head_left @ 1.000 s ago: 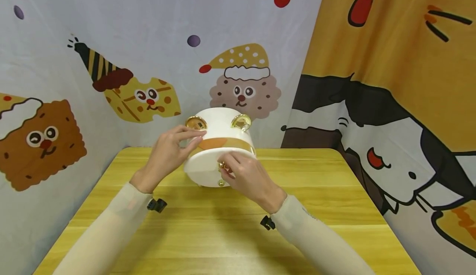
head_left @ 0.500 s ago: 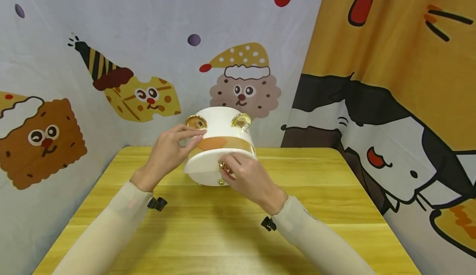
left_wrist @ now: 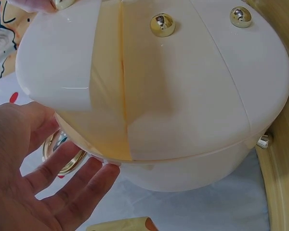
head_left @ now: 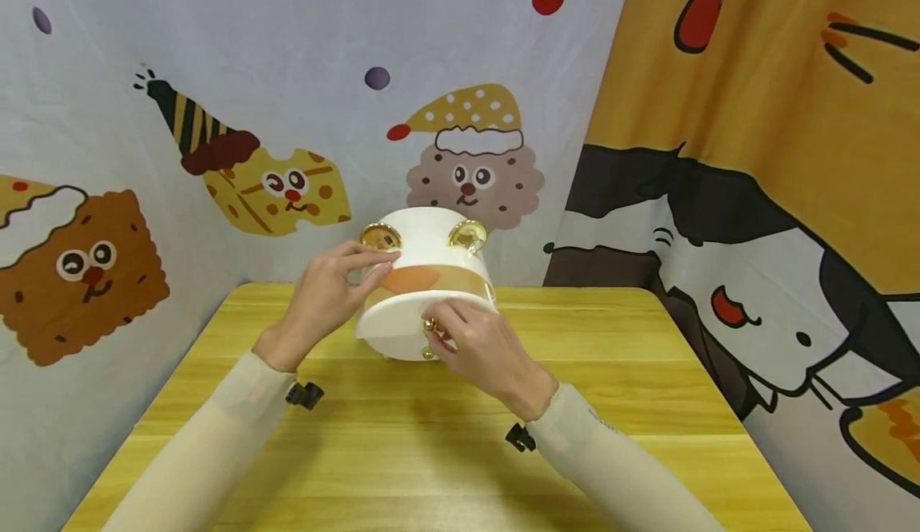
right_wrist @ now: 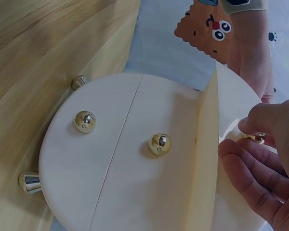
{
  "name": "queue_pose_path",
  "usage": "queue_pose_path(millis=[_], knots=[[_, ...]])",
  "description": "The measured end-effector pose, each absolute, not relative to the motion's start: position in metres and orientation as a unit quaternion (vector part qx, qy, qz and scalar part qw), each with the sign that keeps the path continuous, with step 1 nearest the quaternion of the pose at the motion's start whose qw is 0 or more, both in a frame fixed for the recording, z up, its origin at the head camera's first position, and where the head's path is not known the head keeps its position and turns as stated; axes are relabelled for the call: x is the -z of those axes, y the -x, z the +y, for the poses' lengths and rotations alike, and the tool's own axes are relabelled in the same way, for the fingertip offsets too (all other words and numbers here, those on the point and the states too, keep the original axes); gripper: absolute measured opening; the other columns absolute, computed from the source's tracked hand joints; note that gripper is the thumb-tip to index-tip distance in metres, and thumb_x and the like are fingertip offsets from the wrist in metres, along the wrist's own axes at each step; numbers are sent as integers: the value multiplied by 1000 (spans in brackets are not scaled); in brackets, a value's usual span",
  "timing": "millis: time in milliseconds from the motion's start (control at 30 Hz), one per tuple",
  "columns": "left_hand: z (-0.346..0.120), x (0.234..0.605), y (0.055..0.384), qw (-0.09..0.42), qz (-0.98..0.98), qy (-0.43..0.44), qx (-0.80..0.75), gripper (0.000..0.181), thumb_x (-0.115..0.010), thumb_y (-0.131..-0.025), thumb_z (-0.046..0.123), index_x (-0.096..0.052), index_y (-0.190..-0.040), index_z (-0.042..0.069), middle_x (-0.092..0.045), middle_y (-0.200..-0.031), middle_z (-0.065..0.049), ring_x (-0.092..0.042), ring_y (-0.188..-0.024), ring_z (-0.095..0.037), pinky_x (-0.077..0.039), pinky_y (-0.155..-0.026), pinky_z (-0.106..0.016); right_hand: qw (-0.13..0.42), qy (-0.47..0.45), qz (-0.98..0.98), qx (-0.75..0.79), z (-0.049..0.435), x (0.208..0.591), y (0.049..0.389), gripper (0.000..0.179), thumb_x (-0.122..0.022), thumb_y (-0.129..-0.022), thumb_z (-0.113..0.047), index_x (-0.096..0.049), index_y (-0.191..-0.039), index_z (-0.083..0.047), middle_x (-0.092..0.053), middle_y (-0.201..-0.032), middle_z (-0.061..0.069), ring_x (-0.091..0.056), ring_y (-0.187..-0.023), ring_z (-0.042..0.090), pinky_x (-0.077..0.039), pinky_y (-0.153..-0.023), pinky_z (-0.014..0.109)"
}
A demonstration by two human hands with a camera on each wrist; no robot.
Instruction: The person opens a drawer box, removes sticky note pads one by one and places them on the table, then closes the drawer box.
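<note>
Can't see all the pinched knob (head_left: 430, 325) behind the right hand (head_left: 477, 347), nor all the left hand (left_wrist: 50, 169), cut off in its wrist view.

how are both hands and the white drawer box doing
Right hand pinches top gold knob; left hand touches white three-drawer box. Top drawer partly open. No obstruction visible.

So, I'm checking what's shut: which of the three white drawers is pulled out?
The top drawer, whose gold knob the right hand pinches: its front juts forward, while the middle drawer and bottom drawer sit flush.
</note>
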State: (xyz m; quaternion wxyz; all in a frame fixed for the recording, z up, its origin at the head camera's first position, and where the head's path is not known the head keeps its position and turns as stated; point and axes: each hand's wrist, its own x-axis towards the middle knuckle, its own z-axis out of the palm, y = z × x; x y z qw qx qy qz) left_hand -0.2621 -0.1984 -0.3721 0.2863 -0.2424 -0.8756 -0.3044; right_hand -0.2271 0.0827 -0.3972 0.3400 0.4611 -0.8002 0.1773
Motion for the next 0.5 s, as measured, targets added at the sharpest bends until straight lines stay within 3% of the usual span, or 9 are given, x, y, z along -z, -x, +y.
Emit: queue_pose_path(millis=[500], knots=[[-198, 374, 261, 292, -873, 246, 304, 24, -83, -111, 16, -90, -134, 17, -84, -118, -10, -55, -66, -14, -42, -53, -26, 344, -459, -801, -172, 83, 398, 223, 25, -94, -97, -9, -76, -115, -11, -82, -104, 0, -80, -87, 9, -66, -78, 21]])
